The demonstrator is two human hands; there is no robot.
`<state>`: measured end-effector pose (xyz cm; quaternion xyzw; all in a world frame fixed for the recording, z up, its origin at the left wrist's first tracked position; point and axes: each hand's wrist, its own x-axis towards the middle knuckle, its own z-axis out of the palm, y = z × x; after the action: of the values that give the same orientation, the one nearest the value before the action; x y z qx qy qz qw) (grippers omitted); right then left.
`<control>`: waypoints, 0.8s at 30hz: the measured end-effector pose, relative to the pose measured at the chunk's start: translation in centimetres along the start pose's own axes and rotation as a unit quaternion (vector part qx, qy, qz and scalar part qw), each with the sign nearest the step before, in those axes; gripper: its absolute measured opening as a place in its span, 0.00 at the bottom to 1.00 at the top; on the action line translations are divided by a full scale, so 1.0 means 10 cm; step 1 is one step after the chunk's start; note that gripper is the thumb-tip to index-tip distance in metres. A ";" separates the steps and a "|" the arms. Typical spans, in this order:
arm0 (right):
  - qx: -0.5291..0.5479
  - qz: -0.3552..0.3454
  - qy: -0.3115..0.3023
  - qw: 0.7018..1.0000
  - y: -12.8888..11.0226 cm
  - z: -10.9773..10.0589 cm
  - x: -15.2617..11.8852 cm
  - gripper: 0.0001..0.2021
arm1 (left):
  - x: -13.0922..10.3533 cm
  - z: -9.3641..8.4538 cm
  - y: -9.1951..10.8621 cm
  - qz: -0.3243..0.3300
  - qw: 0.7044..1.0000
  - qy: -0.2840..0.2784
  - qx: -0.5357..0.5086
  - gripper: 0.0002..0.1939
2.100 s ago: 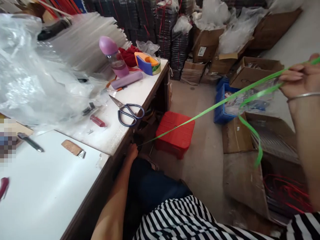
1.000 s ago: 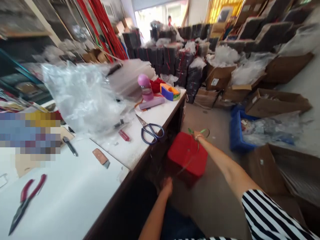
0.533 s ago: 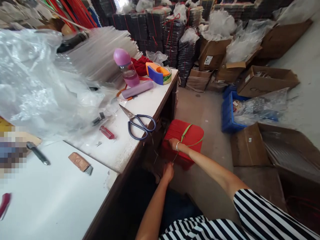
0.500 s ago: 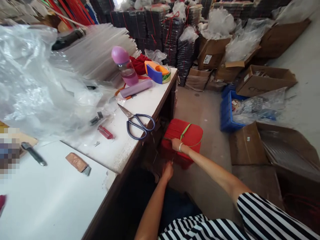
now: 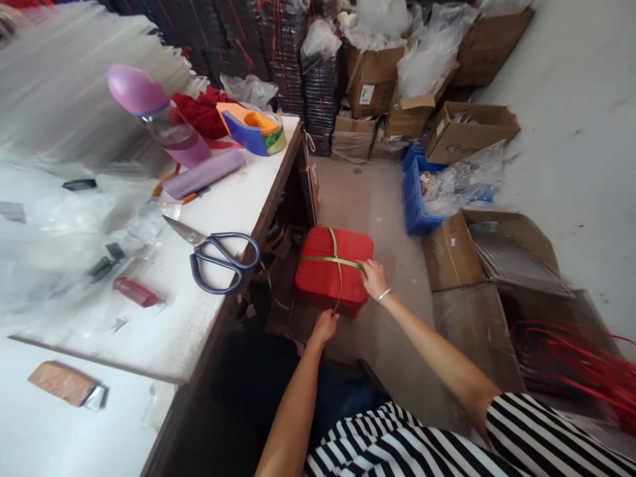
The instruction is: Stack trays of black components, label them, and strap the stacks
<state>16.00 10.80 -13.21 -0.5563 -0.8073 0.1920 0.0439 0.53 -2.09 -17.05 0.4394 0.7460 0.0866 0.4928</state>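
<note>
A red stool-like block (image 5: pixel 322 285) stands on the floor beside the table, with a green strap (image 5: pixel 336 250) crossing over its top. My left hand (image 5: pixel 325 326) is closed on the strap's thin end at the near edge of the red block. At the block's right edge, my right hand (image 5: pixel 373 278), with a white band at the wrist, pinches the strap where it runs across the top. Blue-handled scissors (image 5: pixel 216 258) lie open on the white table, left of the block.
On the white table (image 5: pixel 199 331) are a pink-capped bottle (image 5: pixel 166 122), a tape dispenser (image 5: pixel 251 129), a purple roll (image 5: pixel 205 173), a red-handled piece (image 5: pixel 135 291) and plastic film. A blue crate (image 5: pixel 415 199) and cardboard boxes (image 5: pixel 450 255) line the right side.
My right hand has moved from over the red block to its right edge, and the strap now forms a cross on top. The view has shifted, moving the table items left.
</note>
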 end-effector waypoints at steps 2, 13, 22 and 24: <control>0.009 -0.019 0.010 1.000 -0.22 0.06 0.15 0.21 | 0.00 0.01 0.00 -0.002 1.000 0.005 0.009 0.12; 0.105 -0.031 0.076 0.991 -0.78 0.39 -0.31 0.25 | -0.20 -0.12 -0.10 -0.027 0.997 0.069 -0.013 0.31; 0.331 -0.264 0.019 0.906 -1.28 0.11 -1.58 0.16 | -1.37 -0.51 -0.09 0.021 0.967 0.196 -0.158 0.20; 0.426 -0.322 -0.061 0.843 -1.52 -0.10 -1.73 0.13 | -1.90 -0.56 -0.18 0.043 0.947 0.247 -0.203 0.18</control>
<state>9.42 -9.49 -4.36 -0.1784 -0.7806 0.5258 0.2869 -2.64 -15.58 -2.71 0.3269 0.7912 0.3632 0.3679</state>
